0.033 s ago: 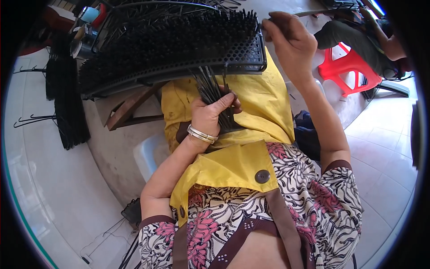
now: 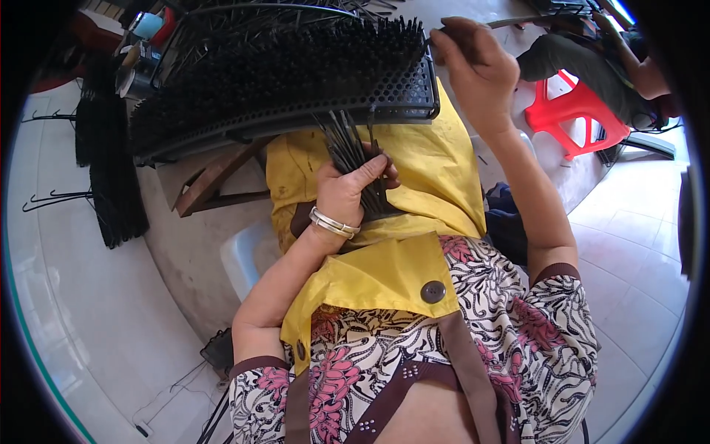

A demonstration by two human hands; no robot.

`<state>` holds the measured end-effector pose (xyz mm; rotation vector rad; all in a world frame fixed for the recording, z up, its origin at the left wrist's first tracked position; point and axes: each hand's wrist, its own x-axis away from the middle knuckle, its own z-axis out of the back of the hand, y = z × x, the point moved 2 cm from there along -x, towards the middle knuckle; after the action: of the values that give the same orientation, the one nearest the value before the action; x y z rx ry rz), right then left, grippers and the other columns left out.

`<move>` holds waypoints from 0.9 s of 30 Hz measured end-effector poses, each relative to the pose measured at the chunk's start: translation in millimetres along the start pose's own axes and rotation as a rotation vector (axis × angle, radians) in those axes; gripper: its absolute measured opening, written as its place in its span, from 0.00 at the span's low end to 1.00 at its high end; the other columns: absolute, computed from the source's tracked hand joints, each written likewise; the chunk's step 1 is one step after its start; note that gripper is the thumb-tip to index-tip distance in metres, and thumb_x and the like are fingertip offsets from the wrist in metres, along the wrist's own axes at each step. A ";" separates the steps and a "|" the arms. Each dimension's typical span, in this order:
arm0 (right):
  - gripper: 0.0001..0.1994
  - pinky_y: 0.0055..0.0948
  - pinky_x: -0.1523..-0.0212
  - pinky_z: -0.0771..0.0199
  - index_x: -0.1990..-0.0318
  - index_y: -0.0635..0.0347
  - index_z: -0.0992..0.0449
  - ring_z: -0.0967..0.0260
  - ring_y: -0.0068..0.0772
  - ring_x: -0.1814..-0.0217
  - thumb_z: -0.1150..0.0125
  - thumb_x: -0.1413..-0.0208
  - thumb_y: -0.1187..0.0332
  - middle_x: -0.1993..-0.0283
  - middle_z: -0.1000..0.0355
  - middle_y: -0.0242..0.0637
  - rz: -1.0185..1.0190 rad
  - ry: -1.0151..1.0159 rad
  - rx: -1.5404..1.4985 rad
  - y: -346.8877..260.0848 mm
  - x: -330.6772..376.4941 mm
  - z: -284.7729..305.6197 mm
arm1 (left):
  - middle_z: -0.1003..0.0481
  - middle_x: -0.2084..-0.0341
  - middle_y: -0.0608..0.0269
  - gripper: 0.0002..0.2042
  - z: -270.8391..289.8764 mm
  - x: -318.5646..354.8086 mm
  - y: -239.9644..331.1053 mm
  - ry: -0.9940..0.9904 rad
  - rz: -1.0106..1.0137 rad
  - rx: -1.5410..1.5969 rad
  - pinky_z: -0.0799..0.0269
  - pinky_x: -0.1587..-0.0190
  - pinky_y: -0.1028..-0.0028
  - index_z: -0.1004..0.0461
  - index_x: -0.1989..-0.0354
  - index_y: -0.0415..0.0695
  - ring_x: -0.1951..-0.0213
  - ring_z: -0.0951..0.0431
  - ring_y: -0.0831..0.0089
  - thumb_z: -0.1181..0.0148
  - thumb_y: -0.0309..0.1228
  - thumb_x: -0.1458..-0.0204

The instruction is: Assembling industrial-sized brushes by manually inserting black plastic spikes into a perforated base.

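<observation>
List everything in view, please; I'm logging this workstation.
perforated tray: one, black, full of upright black sticks, top centre
bundle of sticks: one, black, in the left hand
apron: one, yellow, over the lap
plastic stool: one, red, upper right
wooden support: one, brown, under the tray
hooked racks: black, on the floor at left
bracelet: one, silver, left wrist
left hand: grips the bundle
right hand: at the tray's right end
</observation>
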<state>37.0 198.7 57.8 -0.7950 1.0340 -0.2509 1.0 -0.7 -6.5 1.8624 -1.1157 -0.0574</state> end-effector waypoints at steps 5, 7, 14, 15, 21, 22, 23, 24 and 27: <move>0.09 0.23 0.75 0.31 0.66 0.63 0.27 0.31 0.29 0.77 0.38 0.56 0.72 0.75 0.29 0.37 0.271 0.045 0.321 2.9 0.5 -13.5 | 0.28 0.74 0.56 0.10 2.0 -1.0 -0.4 0.005 0.023 -0.018 0.26 0.70 0.70 0.34 0.64 0.35 0.73 0.26 0.68 0.45 0.21 0.55; 0.08 0.28 0.75 0.32 0.67 0.62 0.27 0.31 0.36 0.74 0.40 0.58 0.74 0.72 0.30 0.38 0.394 0.003 0.350 12.6 8.3 -21.8 | 0.28 0.73 0.55 0.10 2.5 -0.6 -0.8 0.043 0.015 -0.026 0.27 0.70 0.69 0.34 0.64 0.36 0.73 0.26 0.65 0.44 0.21 0.56; 0.06 0.35 0.70 0.34 0.73 0.62 0.34 0.35 0.42 0.71 0.50 0.61 0.72 0.75 0.36 0.41 0.319 -0.292 0.374 12.4 16.3 -42.6 | 0.30 0.74 0.57 0.07 3.7 -2.0 -5.7 -0.007 0.101 -0.151 0.30 0.69 0.68 0.32 0.67 0.37 0.73 0.29 0.66 0.46 0.22 0.55; 0.05 0.36 0.70 0.33 0.73 0.62 0.34 0.34 0.43 0.70 0.50 0.60 0.72 0.75 0.35 0.42 0.307 -0.340 0.390 7.7 10.0 -42.9 | 0.29 0.75 0.58 0.07 5.7 -3.3 -4.1 -0.040 0.125 -0.134 0.28 0.70 0.67 0.33 0.66 0.38 0.73 0.27 0.66 0.46 0.19 0.55; 0.05 0.40 0.76 0.31 0.80 0.66 0.34 0.31 0.49 0.74 0.47 0.63 0.72 0.79 0.32 0.49 0.215 -0.631 0.438 0.9 -8.4 -39.2 | 0.29 0.75 0.57 0.07 -7.0 1.9 -4.7 -0.210 0.150 -0.181 0.29 0.69 0.66 0.32 0.67 0.37 0.72 0.28 0.64 0.45 0.20 0.56; 0.06 0.41 0.76 0.31 0.81 0.66 0.34 0.30 0.50 0.74 0.48 0.63 0.72 0.79 0.32 0.50 0.215 -0.639 0.434 -0.8 -8.9 -37.7 | 0.29 0.75 0.57 0.07 -7.6 2.7 -5.3 -0.179 0.163 -0.167 0.29 0.70 0.65 0.32 0.67 0.37 0.73 0.28 0.64 0.45 0.19 0.56; 0.06 0.41 0.76 0.32 0.80 0.66 0.34 0.31 0.51 0.75 0.47 0.63 0.72 0.80 0.33 0.50 0.196 -0.615 0.415 -2.6 -9.8 -37.3 | 0.30 0.74 0.57 0.08 -6.5 3.5 -4.8 -0.155 0.156 -0.199 0.29 0.69 0.65 0.33 0.66 0.36 0.72 0.28 0.64 0.45 0.19 0.56; 0.06 0.41 0.77 0.32 0.80 0.67 0.34 0.31 0.51 0.75 0.47 0.64 0.72 0.81 0.33 0.50 0.176 -0.595 0.395 -6.0 -9.7 -34.7 | 0.30 0.74 0.56 0.09 -4.2 3.2 -3.9 -0.128 0.152 -0.227 0.29 0.69 0.65 0.33 0.66 0.36 0.72 0.28 0.63 0.45 0.20 0.56; 0.10 0.43 0.76 0.34 0.80 0.68 0.34 0.33 0.54 0.74 0.42 0.61 0.70 0.82 0.34 0.52 0.084 -0.466 0.196 -18.5 5.0 -23.9 | 0.29 0.75 0.57 0.10 8.2 -2.3 -4.9 -0.157 0.133 -0.181 0.29 0.70 0.63 0.33 0.65 0.38 0.73 0.28 0.63 0.45 0.19 0.57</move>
<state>22.7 171.8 60.9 -0.5919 0.5904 -0.0849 -0.8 -3.9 -15.5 1.6408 -1.2960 -0.2244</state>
